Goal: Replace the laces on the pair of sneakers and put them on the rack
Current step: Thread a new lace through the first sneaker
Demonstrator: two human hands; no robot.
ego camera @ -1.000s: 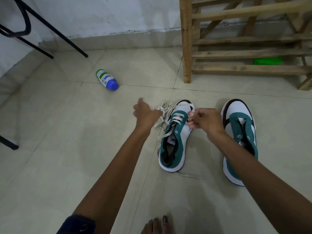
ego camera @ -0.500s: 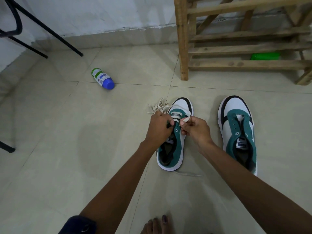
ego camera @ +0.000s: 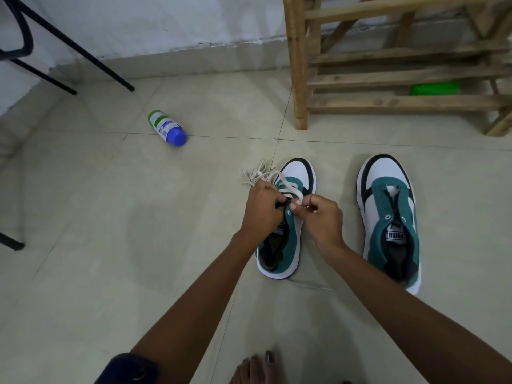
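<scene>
Two teal, white and black sneakers stand on the tiled floor, toes pointing away from me. The left sneaker (ego camera: 297,173) has a cream lace (ego camera: 288,188) threaded through its front eyelets, with loose lace bunched (ego camera: 257,174) on the floor at its toe. My left hand (ego camera: 261,210) grips the sneaker's left eyelet edge, fingers curled. My right hand (ego camera: 321,217) pinches the lace over the tongue. The right sneaker (ego camera: 388,214) has no lace and stands apart to the right.
A wooden slatted rack (ego camera: 388,76) stands at the back right, with a green object (ego camera: 433,88) under its lowest shelf. A bottle with a blue cap (ego camera: 167,128) lies on the floor to the left. Black metal legs (ego camera: 69,42) cross the far left. My bare toes (ego camera: 257,367) show at the bottom.
My left hand came back from the loose lace at the sneaker's toe and closed on the sneaker's left side. Both hands now meet over the eyelets.
</scene>
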